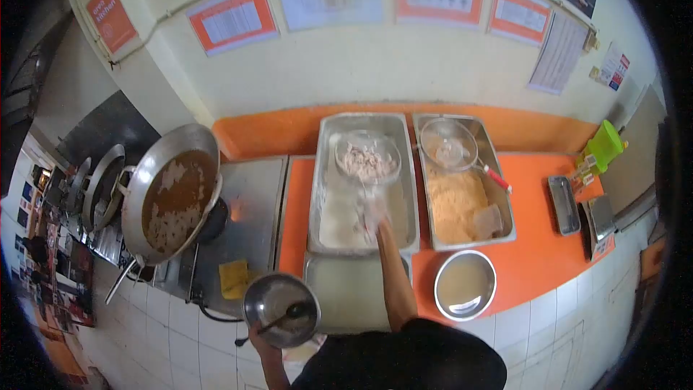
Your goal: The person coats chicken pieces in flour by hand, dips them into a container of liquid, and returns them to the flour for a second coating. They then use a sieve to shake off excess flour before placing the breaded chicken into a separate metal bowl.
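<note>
My left hand (264,338) grips the near-left rim of a steel mixing bowl (258,295). A dark-headed ladle (296,310) rests in that bowl, its handle pointing out over the rim near my fingers. My right hand (371,213) is over or in a deep steel tray (315,195) of white powder (336,213). It looks whitish and smeared by motion, so its fingers cannot be made out. Just beyond it, a round strainer (397,162) holds pale pieces of food (367,163) in the same tray.
At right, a second tray (511,224) holds orange-brown crumbs, a red-handled strainer (498,179) and a clear scoop (488,222). A pot of liquid (465,285) stands in front. On the left are a large wok (180,195) with brown oil and a yellow cloth (233,279).
</note>
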Tool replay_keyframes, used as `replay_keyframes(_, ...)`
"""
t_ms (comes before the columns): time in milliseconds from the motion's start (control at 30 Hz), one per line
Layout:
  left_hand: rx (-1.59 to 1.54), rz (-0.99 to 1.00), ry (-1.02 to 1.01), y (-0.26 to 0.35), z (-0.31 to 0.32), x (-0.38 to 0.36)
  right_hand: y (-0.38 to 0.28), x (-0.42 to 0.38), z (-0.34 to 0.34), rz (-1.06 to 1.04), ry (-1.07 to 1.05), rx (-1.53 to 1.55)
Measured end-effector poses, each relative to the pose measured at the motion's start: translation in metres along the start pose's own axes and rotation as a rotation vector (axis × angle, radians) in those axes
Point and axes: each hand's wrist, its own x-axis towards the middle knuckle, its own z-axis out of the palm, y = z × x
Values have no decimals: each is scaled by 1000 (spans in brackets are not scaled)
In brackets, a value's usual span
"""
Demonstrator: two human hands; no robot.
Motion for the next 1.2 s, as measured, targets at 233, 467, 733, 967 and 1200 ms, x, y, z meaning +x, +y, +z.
replay_keyframes(233, 88, 143, -119, 19, 54, 16, 4, 15, -25, -203, -12, -402)
replay_keyframes(467, 156, 196, -278, -3, 161, 105, -58, -96, -25, -416, 57, -193)
replay_keyframes(733, 168, 134, -349, -73, 275, 158, -135, -155, 4, -329, 147, -1344)
replay_keyframes(967, 318, 134, -309, -95, 323, 155, -103, -129, 11, -325, 300, -1760)
replay_keyframes(1200, 354, 39, -473, -122, 340, 199, -117, -130, 16, -539, 338, -2039)
